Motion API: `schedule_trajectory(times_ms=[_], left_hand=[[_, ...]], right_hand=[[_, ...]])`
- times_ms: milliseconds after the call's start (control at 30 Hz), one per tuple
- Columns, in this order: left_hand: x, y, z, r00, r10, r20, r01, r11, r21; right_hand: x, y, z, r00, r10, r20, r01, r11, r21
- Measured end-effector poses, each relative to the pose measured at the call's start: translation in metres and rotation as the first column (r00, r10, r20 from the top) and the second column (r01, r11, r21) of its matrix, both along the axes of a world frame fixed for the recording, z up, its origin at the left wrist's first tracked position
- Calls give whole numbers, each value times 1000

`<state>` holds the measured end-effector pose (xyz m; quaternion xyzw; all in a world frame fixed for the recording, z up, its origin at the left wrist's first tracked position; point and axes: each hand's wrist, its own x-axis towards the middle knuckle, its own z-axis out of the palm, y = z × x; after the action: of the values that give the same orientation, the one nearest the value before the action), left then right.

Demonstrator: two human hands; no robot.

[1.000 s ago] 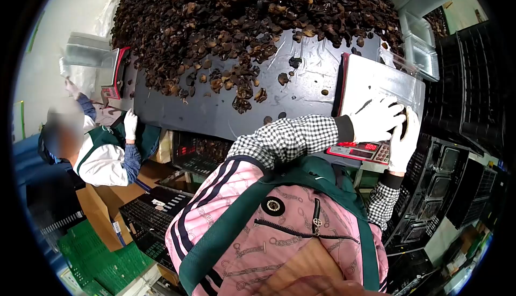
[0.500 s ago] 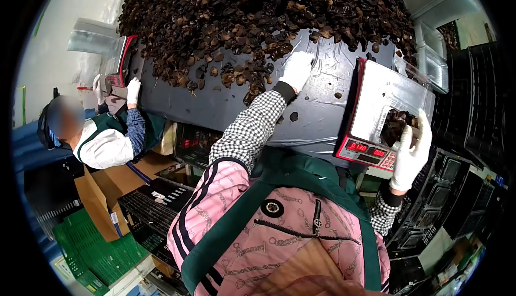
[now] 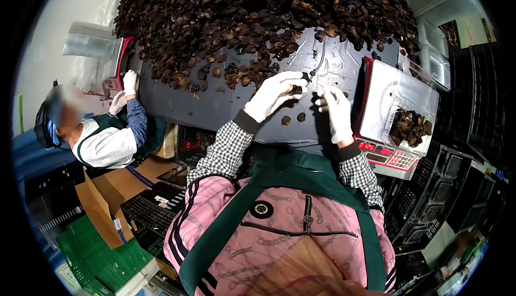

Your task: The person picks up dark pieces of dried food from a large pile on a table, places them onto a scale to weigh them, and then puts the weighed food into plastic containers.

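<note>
Scale (image 3: 374,97) stands beside right hand (image 3: 337,114); dark heap (image 3: 258,16) lies beyond.

On the desk (image 3: 180,103): one heap of dark pieces (image 3: 252,6), too many to count, plus two loose pieces (image 3: 301,117) near the middle of the front edge. Above the desk: one left hand (image 3: 270,97) and one right hand (image 3: 337,114), both gloved. At the desk's right end: one red scale (image 3: 372,100), one clear container (image 3: 422,100). At the desk's left end: one second scale (image 3: 110,85), one co-worker (image 3: 107,148) with two white gloves (image 3: 129,83).
</note>
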<state>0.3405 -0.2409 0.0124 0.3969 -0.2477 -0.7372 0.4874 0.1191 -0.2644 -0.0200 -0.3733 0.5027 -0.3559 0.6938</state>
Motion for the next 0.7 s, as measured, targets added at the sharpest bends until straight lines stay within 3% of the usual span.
schedule_trajectory(times_ms=[67,100,167,233,300,333,367,433,500,567,633,667,700], left_hand=[[11,13,2,999,4,48,-6,999,53],[18,18,-9,999,25,26,-27,996,87],[25,23,-14,995,93,-21,-90,988,127],[31,18,-10,950,104,296,-145,982,119],[39,4,-24,783,186,594,-161,982,-96],[40,-8,-29,516,340,786,-155,940,-305],[40,-23,-35,191,494,848,-73,869,-490],[41,-57,-51,23,549,835,-33,835,-549],[38,-79,-67,-57,436,898,47,900,-433],[40,-88,-77,-22,282,959,71,957,-280],[39,-81,-67,104,495,862,15,866,-499],[40,-75,-58,302,426,853,-56,901,-430],[40,-67,-47,489,352,798,-115,933,-341]], right_hand=[[22,-19,-28,991,-21,-135,0,988,-156],[34,-31,-51,976,-77,-205,-21,900,-436],[58,-58,-53,897,-183,-403,-165,707,-688],[81,-87,-60,858,-231,-458,-275,547,-790],[99,-110,-75,732,-320,-601,-445,443,-778],[107,-115,-75,677,-345,-650,-502,429,-751],[113,-120,-75,619,-373,-691,-555,415,-721],[118,-128,-76,555,-368,-746,-623,411,-666],[116,-133,-80,547,-338,-766,-655,397,-643],[105,-129,-79,693,-297,-657,-501,458,-734],[87,-119,-66,840,-219,-496,-286,597,-749],[76,-103,-57,871,-206,-447,-154,749,-644],[59,-98,-63,896,-120,-428,-169,800,-576]])
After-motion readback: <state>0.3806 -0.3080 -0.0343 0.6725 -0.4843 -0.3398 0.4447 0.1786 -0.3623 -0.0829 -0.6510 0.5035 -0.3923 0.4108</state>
